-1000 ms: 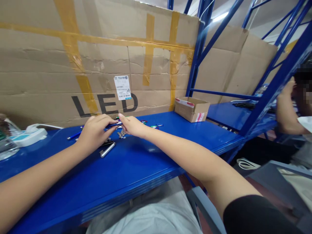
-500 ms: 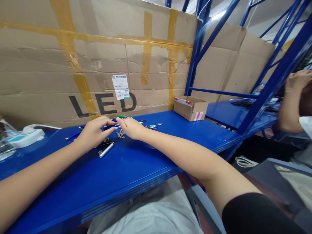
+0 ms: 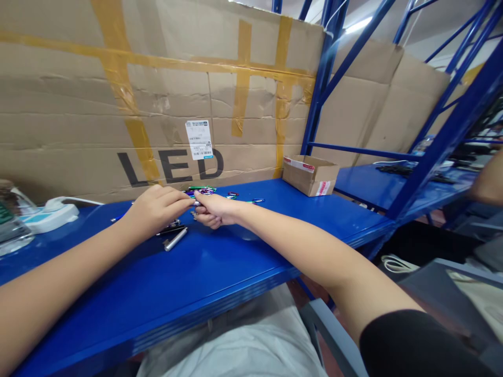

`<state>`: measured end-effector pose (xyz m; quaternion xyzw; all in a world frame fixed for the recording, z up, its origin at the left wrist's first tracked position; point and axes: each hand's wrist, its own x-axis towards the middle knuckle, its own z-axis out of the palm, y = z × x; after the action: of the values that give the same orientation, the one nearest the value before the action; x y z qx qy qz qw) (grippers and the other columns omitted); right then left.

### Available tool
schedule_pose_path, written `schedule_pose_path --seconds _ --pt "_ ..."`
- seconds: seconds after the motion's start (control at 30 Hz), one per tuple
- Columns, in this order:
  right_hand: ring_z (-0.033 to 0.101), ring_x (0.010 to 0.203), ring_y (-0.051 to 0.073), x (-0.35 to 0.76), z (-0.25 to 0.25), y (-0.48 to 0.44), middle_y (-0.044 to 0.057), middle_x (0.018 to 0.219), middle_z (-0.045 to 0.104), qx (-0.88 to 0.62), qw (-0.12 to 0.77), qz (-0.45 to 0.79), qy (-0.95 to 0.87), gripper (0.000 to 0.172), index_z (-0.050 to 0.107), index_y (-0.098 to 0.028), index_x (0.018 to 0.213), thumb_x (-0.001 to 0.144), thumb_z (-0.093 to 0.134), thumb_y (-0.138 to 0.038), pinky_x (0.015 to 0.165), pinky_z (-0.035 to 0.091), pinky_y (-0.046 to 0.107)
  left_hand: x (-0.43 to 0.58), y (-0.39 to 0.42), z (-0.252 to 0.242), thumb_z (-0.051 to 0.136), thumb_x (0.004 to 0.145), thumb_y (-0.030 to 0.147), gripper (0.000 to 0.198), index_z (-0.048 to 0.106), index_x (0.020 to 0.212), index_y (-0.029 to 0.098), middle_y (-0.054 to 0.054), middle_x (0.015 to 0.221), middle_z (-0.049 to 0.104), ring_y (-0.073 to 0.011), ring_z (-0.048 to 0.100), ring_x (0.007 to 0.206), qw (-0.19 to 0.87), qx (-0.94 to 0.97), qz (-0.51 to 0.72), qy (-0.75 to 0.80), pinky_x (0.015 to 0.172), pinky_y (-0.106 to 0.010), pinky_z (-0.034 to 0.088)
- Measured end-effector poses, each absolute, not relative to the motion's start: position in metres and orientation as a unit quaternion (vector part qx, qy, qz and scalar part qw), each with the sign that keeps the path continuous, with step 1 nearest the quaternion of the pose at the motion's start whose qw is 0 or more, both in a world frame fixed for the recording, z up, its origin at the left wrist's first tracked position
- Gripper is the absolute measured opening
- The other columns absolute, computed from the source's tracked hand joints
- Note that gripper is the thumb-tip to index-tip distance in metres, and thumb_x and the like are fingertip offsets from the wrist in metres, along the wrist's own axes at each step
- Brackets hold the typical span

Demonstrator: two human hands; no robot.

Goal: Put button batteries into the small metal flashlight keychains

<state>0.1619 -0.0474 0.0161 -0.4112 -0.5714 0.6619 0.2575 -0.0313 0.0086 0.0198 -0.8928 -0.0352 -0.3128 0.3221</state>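
Work mid-course, by judgement: a small shiny piece sits just left of frame centre, mostly hidden. Left hand has its fingertips closed on one end, thumb out of sight; right hand is curled round the other. Handling of this piece appears unfinished. Loose on the bench: silver tube below the left hand, metal bits partly covered by the right hand, coloured clips behind it. Count already dealt with: cannot tell. Versus half a second ago: right fingers now curl under and cover most of the metal bits; a blue stretch between the hands is now hidden; at the right edge only a blurred arm remains of the co-worker.
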Motion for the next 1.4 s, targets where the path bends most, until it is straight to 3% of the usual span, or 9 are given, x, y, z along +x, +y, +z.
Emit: schedule_pose_path --seconds 0.1,0.2,0.33,0.47,0.67,0.8,1.17,1.3,1.4 --pt "0.020 0.031 0.007 0.160 0.014 -0.043 -0.008 0.041 0.025 -0.418 0.291 0.646 -0.568 0.060 0.027 -0.022 0.063 0.090 0.005 -0.070 0.031 0.020 0.018 -0.028 0.012 0.016 0.042 0.097 0.029 0.029 0.069 0.104 0.021 -0.008 0.095 0.072 -0.0193 0.064 0.078 0.292 -0.899 -0.318 -0.067 0.064 -0.031 0.040" --pt "0.038 0.037 0.009 0.156 0.015 -0.045 -0.003 0.049 0.044 -0.443 0.299 0.620 -0.575 0.072 0.039 -0.020 0.066 0.082 -0.001 -0.078 0.035 0.033 0.019 -0.026 0.016 0.011 0.039 0.098 0.031 0.033 0.069 0.107 0.021 -0.009 0.095 0.071 -0.0196 0.064 0.076 0.249 -0.910 -0.322 -0.076 0.065 -0.031 0.044" --pt "0.055 0.052 0.012 0.153 0.020 -0.054 0.004 0.067 0.060 -0.459 0.254 0.615 -0.589 0.082 0.053 -0.016 0.079 0.083 0.000 -0.078 0.046 0.045 0.021 -0.024 0.016 0.006 0.039 0.097 0.032 0.034 0.069 0.105 0.018 -0.010 0.099 0.069 -0.0199 0.065 0.080 0.177 -0.928 -0.319 -0.073 0.070 -0.031 0.050" --pt "0.060 0.062 0.013 0.153 0.025 -0.060 0.007 0.079 0.063 -0.448 0.248 0.564 -0.648 0.076 0.055 -0.015 0.085 0.089 0.005 -0.072 0.051 0.048 0.022 -0.019 0.010 0.009 0.043 0.094 0.038 0.036 0.070 0.104 0.018 -0.009 0.094 0.068 -0.0201 0.065 0.085 0.080 -0.928 -0.338 -0.137 0.075 -0.030 0.052" --pt "0.059 0.080 0.017 0.165 0.031 -0.057 0.009 0.098 0.064 -0.489 0.286 0.058 -0.822 0.034 0.053 -0.017 0.099 0.098 0.036 -0.047 0.065 0.043 0.026 -0.017 0.002 0.016 0.052 0.084 0.055 0.044 0.070 0.104 0.021 -0.006 0.093 0.071 -0.0227 0.064 0.083 -0.128 -0.880 -0.346 -0.298 0.074 -0.033 0.052" --pt "0.059 0.082 0.020 0.175 0.035 -0.055 0.009 0.096 0.067 -0.508 0.200 -0.092 -0.833 0.034 0.055 -0.017 0.097 0.100 0.031 -0.042 0.067 0.037 0.028 -0.016 0.000 0.015 0.055 0.082 0.059 0.047 0.071 0.106 0.022 -0.005 0.084 0.071 -0.0200 0.063 0.072 -0.210 -0.861 -0.330 -0.326 0.065 -0.031 0.052" --pt "0.056 0.075 0.015 0.176 0.023 -0.046 0.008 0.089 0.067 -0.468 0.245 -0.035 -0.848 0.036 0.060 -0.015 0.089 0.101 0.031 -0.034 0.065 0.032 0.025 -0.019 0.005 0.012 0.058 0.080 0.060 0.052 0.070 0.110 0.019 -0.007 0.102 0.072 -0.0224 0.064 0.087 -0.251 -0.852 -0.331 -0.319 0.080 -0.034 0.051" --pt "0.055 0.073 0.015 0.182 0.022 -0.042 0.006 0.086 0.066 -0.439 0.234 -0.020 -0.867 0.038 0.060 -0.015 0.087 0.101 0.031 -0.034 0.065 0.032 0.025 -0.016 0.003 0.011 0.059 0.079 0.059 0.050 0.070 0.108 0.021 -0.005 0.089 0.071 -0.0190 0.062 0.073 -0.260 -0.846 -0.318 -0.341 0.064 -0.029 0.049" --pt "0.055 0.074 0.016 0.190 0.026 -0.042 0.007 0.088 0.066 -0.442 0.214 -0.058 -0.869 0.036 0.060 -0.016 0.092 0.099 0.035 -0.041 0.063 0.031 0.025 -0.013 0.003 0.010 0.059 0.079 0.060 0.051 0.069 0.109 0.020 -0.004 0.078 0.068 -0.0133 0.054 0.055 -0.320 -0.818 -0.319 -0.356 0.046 -0.023 0.038"
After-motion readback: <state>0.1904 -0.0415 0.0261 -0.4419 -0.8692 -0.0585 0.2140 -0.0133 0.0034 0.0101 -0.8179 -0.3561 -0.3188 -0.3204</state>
